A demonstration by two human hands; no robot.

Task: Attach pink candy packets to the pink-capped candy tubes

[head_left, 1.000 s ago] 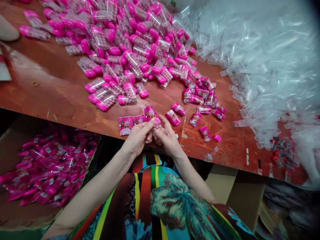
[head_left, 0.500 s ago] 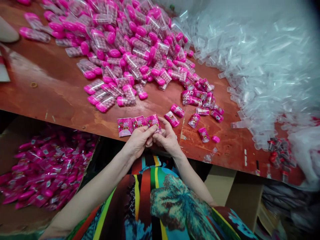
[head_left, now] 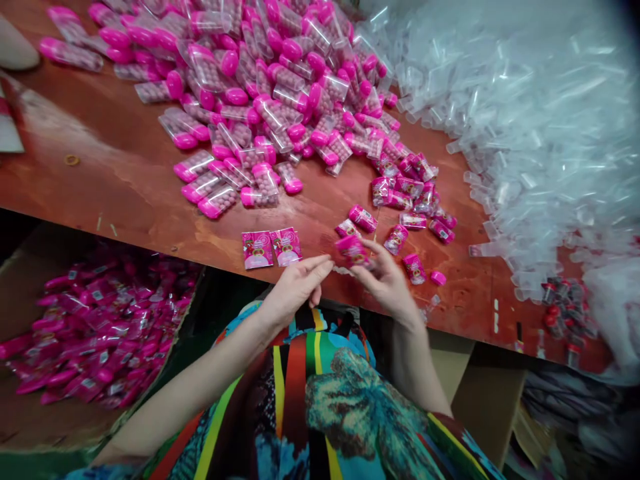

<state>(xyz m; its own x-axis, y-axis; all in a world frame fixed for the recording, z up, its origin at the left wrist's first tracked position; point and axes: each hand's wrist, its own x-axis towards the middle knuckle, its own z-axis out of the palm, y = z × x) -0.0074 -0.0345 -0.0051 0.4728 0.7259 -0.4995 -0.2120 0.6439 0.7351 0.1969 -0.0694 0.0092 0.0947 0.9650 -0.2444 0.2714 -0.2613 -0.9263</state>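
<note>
My right hand (head_left: 389, 283) pinches a pink printed sleeve (head_left: 351, 250) between thumb and fingers, raised over the table's front edge and slightly blurred. Just left of it, my left hand (head_left: 299, 283) has its thumb and fingertips pressed together; nothing shows in them. Two flat stacks of pink printed sleeves, a left stack (head_left: 257, 250) and a right stack (head_left: 286, 247), lie beyond my left hand. Several small bottles in pink sleeves (head_left: 363, 218) lie past my right hand, near a loose pink cap (head_left: 438, 278).
A heap of clear, pink-capped bottles with pink balls (head_left: 280, 107) covers the back of the brown table (head_left: 125, 180). Clear empty tubes (head_left: 540, 147) pile up at right, near small red-and-dark pieces (head_left: 565, 310). Below left, a cardboard box (head_left: 30, 427) holds sleeved pink bottles (head_left: 100, 333).
My hands have parted. The right has moved right with a pink sleeve, and the left has come away from it. The view has shifted slightly.
</note>
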